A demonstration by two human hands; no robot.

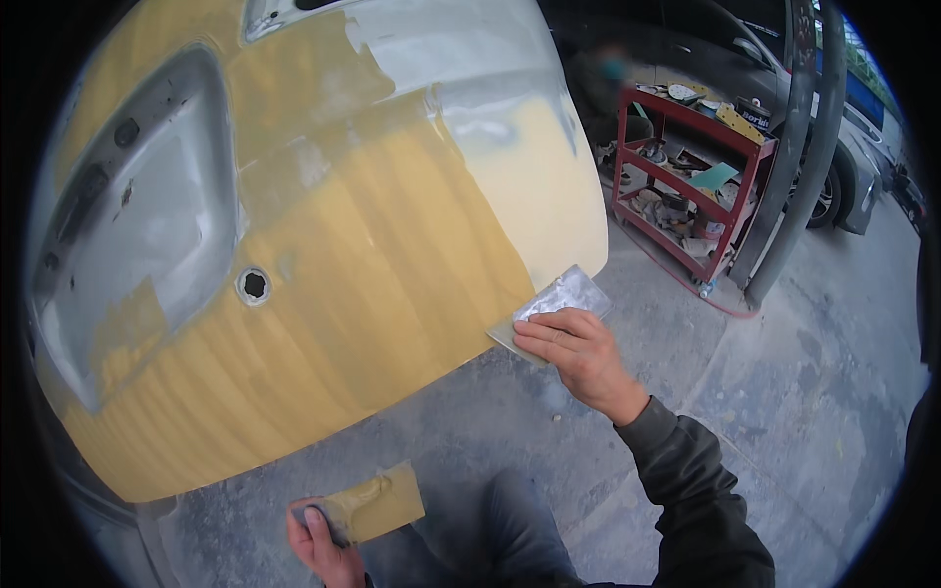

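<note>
A large curved car body panel (363, 255) fills the upper left, much of it coated in streaky yellow body filler. My right hand (585, 365) grips a flat, grey putty spreader (570, 292) at the panel's lower right corner, where the yellow coat meets a paler cream patch. Whether the spreader's edge touches the panel I cannot tell. Low in the view, my left hand (323, 551) holds a flat putty board (404, 502), thumb on top, with yellow filler smeared over it. A round hole (254, 286) opens in the panel beside a recessed, bare grey area (162, 211).
A red three-tier cart (694, 176) with tools, cans and scraps stands at the upper right, beside grey posts (806, 147). Behind it are a dark car (676, 49) and a crouching person (598, 83). A hose (667, 263) lies on the concrete floor (784, 392).
</note>
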